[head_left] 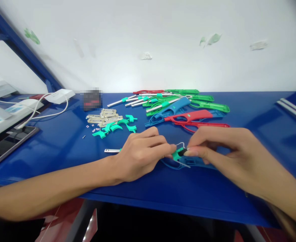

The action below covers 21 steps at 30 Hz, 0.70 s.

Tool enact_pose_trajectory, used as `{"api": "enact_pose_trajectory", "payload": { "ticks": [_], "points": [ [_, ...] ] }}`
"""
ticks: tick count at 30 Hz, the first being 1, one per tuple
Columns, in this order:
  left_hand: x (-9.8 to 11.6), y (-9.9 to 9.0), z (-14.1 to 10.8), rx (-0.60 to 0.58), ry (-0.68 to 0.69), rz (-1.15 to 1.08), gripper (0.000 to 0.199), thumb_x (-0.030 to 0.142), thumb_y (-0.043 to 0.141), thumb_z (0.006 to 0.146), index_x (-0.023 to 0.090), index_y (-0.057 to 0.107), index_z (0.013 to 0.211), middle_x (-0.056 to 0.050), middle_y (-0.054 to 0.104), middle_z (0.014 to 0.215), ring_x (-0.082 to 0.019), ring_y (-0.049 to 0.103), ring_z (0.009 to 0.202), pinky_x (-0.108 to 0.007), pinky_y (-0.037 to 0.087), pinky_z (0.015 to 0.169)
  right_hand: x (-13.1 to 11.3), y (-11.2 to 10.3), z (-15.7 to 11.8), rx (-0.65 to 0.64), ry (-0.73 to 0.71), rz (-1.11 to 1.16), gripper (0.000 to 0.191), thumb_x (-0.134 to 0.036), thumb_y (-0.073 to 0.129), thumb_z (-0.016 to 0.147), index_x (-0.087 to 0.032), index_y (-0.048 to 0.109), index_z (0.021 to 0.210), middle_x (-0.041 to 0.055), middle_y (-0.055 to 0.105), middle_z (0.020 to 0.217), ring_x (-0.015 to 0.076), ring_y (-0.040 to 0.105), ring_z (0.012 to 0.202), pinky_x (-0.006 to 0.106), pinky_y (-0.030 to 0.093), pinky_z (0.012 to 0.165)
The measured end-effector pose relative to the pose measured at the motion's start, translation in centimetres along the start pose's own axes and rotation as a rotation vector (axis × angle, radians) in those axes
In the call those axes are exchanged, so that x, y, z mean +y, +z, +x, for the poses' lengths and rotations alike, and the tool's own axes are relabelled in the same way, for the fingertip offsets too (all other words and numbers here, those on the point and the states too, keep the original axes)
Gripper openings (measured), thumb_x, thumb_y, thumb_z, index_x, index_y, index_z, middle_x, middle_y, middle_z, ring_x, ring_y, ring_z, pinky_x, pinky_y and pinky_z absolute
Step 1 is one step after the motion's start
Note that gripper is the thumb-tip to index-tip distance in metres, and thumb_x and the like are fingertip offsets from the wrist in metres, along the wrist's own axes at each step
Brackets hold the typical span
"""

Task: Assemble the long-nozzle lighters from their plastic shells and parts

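Note:
My left hand (144, 153) is closed around a metal lighter tube (112, 151), whose silver end sticks out to the left and whose green end piece (176, 154) shows at the fingertips. My right hand (218, 148) pinches a small black part (182, 152) against that green piece. A white wire (180, 144) loops above the joint, and a thin metal rod slants below it. Beneath both hands lies a blue lighter shell (198, 162), partly hidden by my right fingers.
Red, green and blue shells (200, 116) and metal tubes lie at the back. Left of them are clear parts (104, 117), green triggers (116, 127) and a blurred dark box (91, 99). A phone (14, 144), white cable and power strip occupy the far left; metal strips (294, 111) lie right.

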State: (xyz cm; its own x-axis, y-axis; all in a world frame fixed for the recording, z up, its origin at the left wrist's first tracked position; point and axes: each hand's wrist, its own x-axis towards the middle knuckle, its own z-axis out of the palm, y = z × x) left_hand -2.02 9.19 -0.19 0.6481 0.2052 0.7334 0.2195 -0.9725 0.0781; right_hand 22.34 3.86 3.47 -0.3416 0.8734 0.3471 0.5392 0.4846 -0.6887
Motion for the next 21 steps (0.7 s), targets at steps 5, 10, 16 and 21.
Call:
{"api": "enact_pose_trajectory", "payload": {
  "ticks": [5, 10, 16, 21],
  "points": [
    [0.01, 0.11, -0.34, 0.017, 0.016, 0.023, 0.026, -0.007, 0.066, 0.094, 0.014, 0.069, 0.109, -0.001, 0.076, 0.086, -0.015, 0.054, 0.076, -0.027, 0.048, 0.062, -0.12, 0.10, 0.24, -0.010, -0.002, 0.003, 0.027, -0.044, 0.069, 0.102, -0.031, 0.068, 0.078, -0.0061, 0.063, 0.068, 0.0148, 0.052, 0.058, 0.032, 0.038, 0.054],
    [0.10, 0.02, -0.39, -0.002, 0.016, 0.033, 0.025, -0.007, 0.065, 0.094, 0.013, 0.068, 0.109, -0.001, 0.075, 0.087, -0.016, 0.051, 0.078, -0.027, 0.046, 0.060, -0.11, 0.09, 0.21, -0.031, -0.001, 0.013, 0.027, -0.044, 0.069, 0.101, -0.031, 0.068, 0.078, -0.0055, 0.063, 0.068, 0.0147, 0.052, 0.057, 0.032, 0.038, 0.052],
    [0.33, -0.14, -0.18, -0.003, 0.019, 0.050, 0.014, 0.000, 0.065, 0.099, 0.012, 0.068, 0.106, -0.002, 0.074, 0.085, -0.016, 0.050, 0.078, -0.026, 0.044, 0.057, -0.12, 0.09, 0.25, -0.039, 0.000, 0.041, 0.025, -0.044, 0.070, 0.101, -0.032, 0.070, 0.079, -0.0060, 0.063, 0.069, 0.0138, 0.055, 0.056, 0.031, 0.039, 0.051],
    [0.39, -0.15, -0.17, 0.017, 0.017, 0.087, 0.017, 0.002, 0.070, 0.096, 0.013, 0.070, 0.110, -0.001, 0.074, 0.085, -0.016, 0.050, 0.078, -0.025, 0.045, 0.056, 0.16, -0.54, 0.16, -0.053, 0.040, 0.025, 0.026, -0.049, 0.071, 0.099, -0.033, 0.073, 0.078, -0.0057, 0.069, 0.070, 0.0157, 0.057, 0.057, 0.032, 0.043, 0.052]
  ]
}}
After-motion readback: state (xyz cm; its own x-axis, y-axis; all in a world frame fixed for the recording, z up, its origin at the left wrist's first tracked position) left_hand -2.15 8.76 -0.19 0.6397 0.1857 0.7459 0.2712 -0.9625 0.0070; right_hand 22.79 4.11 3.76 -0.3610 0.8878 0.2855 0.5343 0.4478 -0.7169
